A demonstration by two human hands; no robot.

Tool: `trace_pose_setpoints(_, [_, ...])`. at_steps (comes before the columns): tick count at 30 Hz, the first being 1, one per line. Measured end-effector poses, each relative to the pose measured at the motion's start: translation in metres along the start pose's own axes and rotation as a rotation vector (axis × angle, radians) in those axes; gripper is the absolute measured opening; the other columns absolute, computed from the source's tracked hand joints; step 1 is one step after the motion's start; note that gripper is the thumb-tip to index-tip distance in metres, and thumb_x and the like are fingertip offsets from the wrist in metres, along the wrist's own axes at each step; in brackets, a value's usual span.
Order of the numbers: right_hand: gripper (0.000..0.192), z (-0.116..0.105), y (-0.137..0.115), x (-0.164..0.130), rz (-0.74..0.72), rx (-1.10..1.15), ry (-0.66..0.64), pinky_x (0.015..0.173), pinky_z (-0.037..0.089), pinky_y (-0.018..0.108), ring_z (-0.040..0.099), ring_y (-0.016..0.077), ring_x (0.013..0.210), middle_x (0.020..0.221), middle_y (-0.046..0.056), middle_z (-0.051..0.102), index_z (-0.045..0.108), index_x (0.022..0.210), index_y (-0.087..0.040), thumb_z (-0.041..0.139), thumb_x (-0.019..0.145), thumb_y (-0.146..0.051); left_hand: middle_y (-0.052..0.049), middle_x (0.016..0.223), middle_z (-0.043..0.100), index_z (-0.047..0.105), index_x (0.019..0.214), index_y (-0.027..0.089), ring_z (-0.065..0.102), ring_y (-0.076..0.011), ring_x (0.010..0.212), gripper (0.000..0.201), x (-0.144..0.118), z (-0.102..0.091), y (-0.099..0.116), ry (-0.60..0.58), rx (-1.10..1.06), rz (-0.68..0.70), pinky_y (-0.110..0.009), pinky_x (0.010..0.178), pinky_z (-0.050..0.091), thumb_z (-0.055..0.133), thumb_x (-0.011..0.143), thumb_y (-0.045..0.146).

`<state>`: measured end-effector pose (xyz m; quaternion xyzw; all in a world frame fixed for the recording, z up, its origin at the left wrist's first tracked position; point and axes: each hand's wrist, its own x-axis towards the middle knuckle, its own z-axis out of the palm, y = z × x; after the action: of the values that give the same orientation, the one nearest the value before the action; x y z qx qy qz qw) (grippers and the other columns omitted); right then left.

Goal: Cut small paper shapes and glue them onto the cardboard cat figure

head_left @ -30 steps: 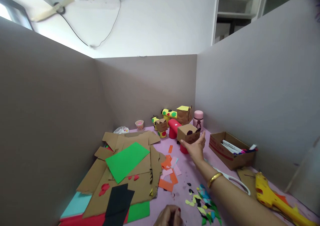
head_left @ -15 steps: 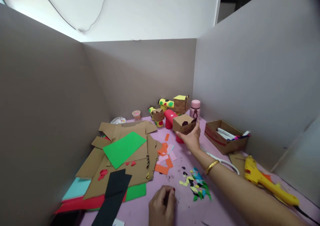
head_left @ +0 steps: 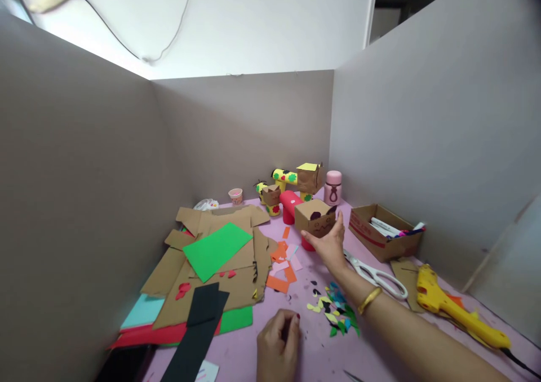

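Right hand (head_left: pixel 328 245) cups the cardboard box head (head_left: pixel 315 218) at twelve o'clock (positioning it, I'd say); left hand (head_left: pixel 279 342) curled shut, contents hidden.

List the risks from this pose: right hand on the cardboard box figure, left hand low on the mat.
1. The right hand grips the cardboard box head sitting on red tubes; a push could tip it into the paper figures behind.
2. The forearm crosses above the loose paper cutouts and scissors; dragging back may scatter them.

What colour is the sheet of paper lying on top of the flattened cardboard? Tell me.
Bright green; the sheet of paper shows plainly in the head view, atop the flattened cardboard.
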<state>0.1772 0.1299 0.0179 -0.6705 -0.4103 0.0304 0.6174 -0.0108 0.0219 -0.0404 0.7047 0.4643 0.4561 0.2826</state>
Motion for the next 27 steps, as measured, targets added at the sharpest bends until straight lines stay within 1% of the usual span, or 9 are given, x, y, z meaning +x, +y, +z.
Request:
trace_pose_setpoints(3, [0.122,-0.001,0.002,-0.001,-0.005,0.007,-0.02,0.104,0.027,0.05,0.025,0.0397,0.131,0.141,0.028,0.03,0.007,0.144,-0.004,0.076,0.054,-0.051,0.0,0.058,0.059,0.059,0.068,0.019,0.053,-0.0134,0.052,0.03,0.0,0.001,-0.001,0.002,0.013,0.015,-0.02,0.049,0.038,0.046,0.087,0.038])
trace_pose_setpoints(7, [0.119,-0.005,0.006,0.003,-0.016,0.01,-0.048,0.104,0.028,0.051,0.027,0.0399,0.13,0.14,0.028,0.031,0.011,0.143,-0.004,0.077,0.054,-0.047,0.001,0.055,0.056,0.058,0.067,0.019,0.051,-0.0132,0.05,0.03,-0.001,0.002,-0.004,0.003,0.023,0.031,-0.021,0.049,0.037,0.045,0.088,0.036])
trace_pose_setpoints(12, [0.115,-0.008,0.005,0.008,-0.019,0.013,-0.027,0.103,0.027,0.053,0.025,0.0406,0.131,0.142,0.026,0.028,0.011,0.144,-0.009,0.076,0.055,-0.044,0.001,0.055,0.055,0.057,0.067,0.019,0.049,-0.013,0.05,0.03,-0.001,0.004,-0.008,0.008,0.033,0.036,-0.021,0.048,0.035,0.044,0.088,0.035])
trace_pose_setpoints(14, [0.117,-0.006,0.003,0.006,-0.025,0.011,-0.026,0.103,0.027,0.054,0.024,0.0414,0.131,0.142,0.027,0.028,0.01,0.143,-0.007,0.076,0.055,-0.045,0.001,0.055,0.054,0.057,0.066,0.019,0.049,-0.0129,0.05,0.03,-0.001,0.005,-0.009,0.006,0.039,0.035,-0.021,0.049,0.034,0.043,0.088,0.035])
trace_pose_setpoints(17, [0.118,-0.004,0.002,0.001,-0.05,0.008,-0.054,0.104,0.025,0.054,0.028,0.042,0.129,0.14,0.029,0.031,0.012,0.143,-0.004,0.076,0.054,-0.046,0.001,0.055,0.054,0.056,0.067,0.018,0.048,-0.0129,0.05,0.03,-0.001,0.004,-0.009,0.0,0.047,0.036,-0.022,0.049,0.034,0.043,0.088,0.034])
trace_pose_setpoints(20, [0.117,-0.003,0.004,-0.003,-0.069,0.014,-0.08,0.105,0.025,0.053,0.029,0.0406,0.13,0.14,0.028,0.031,0.012,0.143,-0.005,0.076,0.054,-0.047,0.001,0.055,0.053,0.056,0.066,0.019,0.048,-0.013,0.051,0.029,-0.001,0.004,-0.007,-0.013,0.047,0.032,-0.022,0.05,0.034,0.043,0.088,0.033])
trace_pose_setpoints(23, [0.118,-0.007,0.01,-0.002,-0.058,0.031,-0.1,0.104,0.028,0.053,0.028,0.0406,0.13,0.141,0.028,0.029,0.012,0.143,-0.006,0.076,0.054,-0.049,0.002,0.055,0.053,0.055,0.066,0.019,0.049,-0.013,0.051,0.028,-0.001,0.002,-0.004,-0.02,0.051,0.032,-0.021,0.051,0.034,0.043,0.088,0.031])
trace_pose_setpoints(26, [0.119,-0.014,0.019,0.001,-0.04,0.064,-0.127,0.103,0.03,0.053,0.032,0.0413,0.128,0.14,0.029,0.03,0.015,0.143,-0.004,0.078,0.052,-0.049,0.001,0.056,0.055,0.055,0.066,0.018,0.051,-0.0134,0.053,0.025,-0.001,0.0,0.004,-0.039,0.068,0.032,-0.022,0.053,0.035,0.043,0.087,0.026])
trace_pose_setpoints(27, [0.118,-0.016,0.023,0.001,-0.035,0.077,-0.133,0.103,0.029,0.054,0.032,0.0411,0.128,0.14,0.028,0.031,0.017,0.143,-0.006,0.078,0.052,-0.049,0.001,0.056,0.055,0.055,0.066,0.018,0.052,-0.0137,0.054,0.024,-0.001,-0.002,0.007,-0.048,0.079,0.024,-0.022,0.053,0.035,0.043,0.086,0.024])
